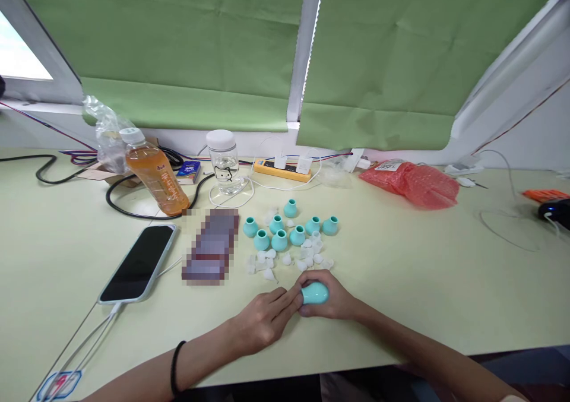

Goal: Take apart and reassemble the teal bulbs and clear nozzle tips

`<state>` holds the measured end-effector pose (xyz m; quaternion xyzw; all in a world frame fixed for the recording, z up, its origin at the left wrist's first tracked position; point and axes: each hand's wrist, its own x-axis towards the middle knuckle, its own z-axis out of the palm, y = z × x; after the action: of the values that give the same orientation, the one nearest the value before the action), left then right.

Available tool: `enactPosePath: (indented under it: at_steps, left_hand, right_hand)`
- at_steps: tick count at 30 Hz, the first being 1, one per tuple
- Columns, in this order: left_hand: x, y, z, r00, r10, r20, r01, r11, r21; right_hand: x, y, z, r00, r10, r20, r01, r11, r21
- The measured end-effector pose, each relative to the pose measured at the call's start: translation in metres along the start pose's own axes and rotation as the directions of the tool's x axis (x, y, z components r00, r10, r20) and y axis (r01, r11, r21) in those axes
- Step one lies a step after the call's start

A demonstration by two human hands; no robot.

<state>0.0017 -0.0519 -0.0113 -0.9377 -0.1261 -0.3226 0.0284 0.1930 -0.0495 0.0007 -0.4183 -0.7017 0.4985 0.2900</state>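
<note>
- Right hand low in the frame just right of centre, grip closed around a teal bulb-shaped piece lying sideways, resting on the pale surface
- Left hand just left of it, fingertips touching the bulb's left end; fingers curled loosely, holding nothing of their own; black band at the wrist
- Directly above the hands, near centre frame: a cluster of small teal cups, standing upright, close together
- Between cups and hands: scattered small white translucent bits, some touching one another
- Left of centre: a blurred-out rectangular patch, contents not readable
- Lower left: dark-screened phone lying flat, white cable running from its lower end toward the bottom left corner
- Upper left of the surface: tilted bottle of orange drink, white cap; crumpled clear bag behind it; black cable looping around
- Upper centre: clear jar with white lid; yellow power strip just to its right
- Upper right: red bubble-wrap bag
- Far right edge: orange item and dark object, too cut off to tell
- Top of frame: green blinds
</note>
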Motion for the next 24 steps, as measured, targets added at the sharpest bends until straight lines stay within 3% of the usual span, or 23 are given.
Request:
enactPosePath:
  at_steps: [8,17,22,24]
  left_hand:
    - [0.011,0.007,-0.019,0.993,0.075,0.096,-0.086,0.990,0.113]
    - [0.014,0.008,-0.019,0.989,0.145,0.033,-0.148,0.981,0.122]
    - [0.015,0.003,-0.018,0.994,0.113,0.002,-0.112,0.987,0.111]
    - [0.014,0.000,-0.015,0.996,0.086,-0.035,-0.083,0.992,0.097]
  right_hand:
    - [0.000,-0.002,-0.002,1.000,0.011,0.027,-0.012,0.999,0.035]
    - [0.000,-0.002,-0.004,0.991,-0.020,0.130,0.006,0.995,0.104]
    - [-0.001,0.001,-0.002,0.998,-0.026,0.064,0.018,0.993,0.119]
    - [-0.002,0.005,0.001,1.000,-0.021,-0.012,0.022,0.994,0.110]
